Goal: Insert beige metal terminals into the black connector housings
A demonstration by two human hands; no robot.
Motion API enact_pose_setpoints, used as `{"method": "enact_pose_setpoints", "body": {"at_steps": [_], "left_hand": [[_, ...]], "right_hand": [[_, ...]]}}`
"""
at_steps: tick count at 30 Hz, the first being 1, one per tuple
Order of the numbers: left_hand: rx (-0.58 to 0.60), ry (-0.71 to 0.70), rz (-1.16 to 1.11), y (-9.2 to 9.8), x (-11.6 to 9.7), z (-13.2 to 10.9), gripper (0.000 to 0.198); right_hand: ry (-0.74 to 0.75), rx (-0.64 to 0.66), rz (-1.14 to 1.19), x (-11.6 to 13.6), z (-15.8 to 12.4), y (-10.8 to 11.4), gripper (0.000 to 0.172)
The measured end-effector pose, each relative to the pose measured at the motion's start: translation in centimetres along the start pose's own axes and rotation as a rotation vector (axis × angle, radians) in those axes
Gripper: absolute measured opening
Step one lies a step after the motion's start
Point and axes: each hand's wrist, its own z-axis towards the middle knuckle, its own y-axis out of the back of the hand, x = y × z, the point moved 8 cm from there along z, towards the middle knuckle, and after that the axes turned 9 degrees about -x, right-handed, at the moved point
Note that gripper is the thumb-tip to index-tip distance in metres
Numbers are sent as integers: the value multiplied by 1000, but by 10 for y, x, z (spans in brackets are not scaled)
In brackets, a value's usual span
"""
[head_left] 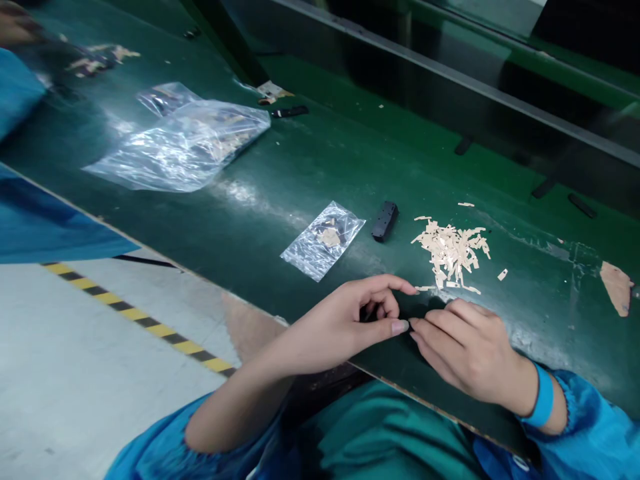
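Over the bench's near edge, my left hand [345, 323] has its index finger stretched out and its other fingers curled around something dark that I cannot make out. Its thumb tip meets the fingertips of my right hand [467, 343]. Those right fingertips are pinched together at a tiny dark spot, too small and hidden to name. Just beyond both hands lies a loose pile of small flat beige pieces [450, 250]. A black oblong block [385, 221] sits left of the pile. Beside it is a small clear plastic bag [320, 257] with beige pieces in it.
A large clear bag [170, 157] lies farther left on the green bench [320, 160]. Near it are a black strip [290, 112] and a green post [227, 43]. Several dark bits line the back. A co-worker's blue sleeve [17, 87] shows at left, a brown scrap [616, 288] at right.
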Motion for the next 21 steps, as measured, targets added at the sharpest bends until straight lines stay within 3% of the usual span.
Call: {"method": "enact_pose_setpoints", "body": {"at_steps": [2, 6, 9, 12, 16, 21], "left_hand": [[17, -14, -45, -2, -3, 2, 29], [-49, -60, 8, 0, -11, 7, 25], [-123, -86, 104, 0, -16, 12, 32], [-172, -150, 150, -5, -23, 17, 27], [-342, -296, 241, -4, -37, 17, 17], [-344, -601, 384, -15, -59, 6, 21]], "right_hand": [[-116, -11, 137, -9, -2, -3, 15], [-648, -30, 573, -46, -16, -20, 13], [-893, -7, 777, -58, -26, -31, 12], [-963, -20, 868, -62, -29, -33, 10], [-975, -104, 824, -70, -28, -25, 11], [-867, -200, 640, -75, -18, -8, 11]]}}
